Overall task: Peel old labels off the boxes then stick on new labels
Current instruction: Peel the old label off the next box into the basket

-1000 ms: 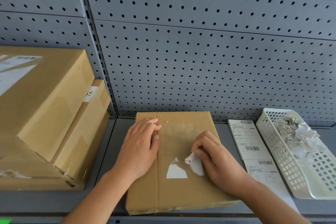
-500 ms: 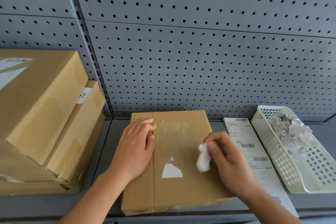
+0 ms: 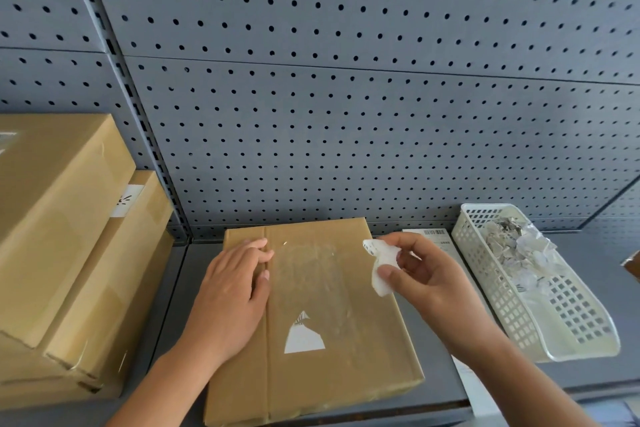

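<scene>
Central box (image 3: pixel 322 374): lies flat on the grey shelf (image 3: pixel 440 388), between the stacked boxes (image 3: pixel 59 246) at left and the basket (image 3: pixel 571 322) at right.

Old label: a white triangular remnant (image 3: pixel 304 340) adheres to the near half of the lid. Beyond it the cardboard shows a dull, glossy residue patch.

Left hand (image 3: pixel 232 291): laid flat on the lid's left part, fingers straight and together, pressing the box down.

Right hand (image 3: pixel 426 284): raised above the box's far right corner, thumb and fingertips pinching a crumpled peeled scrap (image 3: pixel 381 267).

Step in hand, as judged: disposal of the scrap. Recommended: carry it right over the basket wall and release it cleanly, since the adhesive may cling to the fingers. Then lift a corner of the remnant and pull low and slowly, with the left hand holding the box.

Basket: white lattice plastic, its far half holding a heap of torn label scraps (image 3: pixel 509 246); the near half shows bare mesh.

New label sheet (image 3: pixel 440 239): lies between box and basket, partly hidden by the right arm.

Pegboard (image 3: pixel 346 114): grey, behind all.
</scene>
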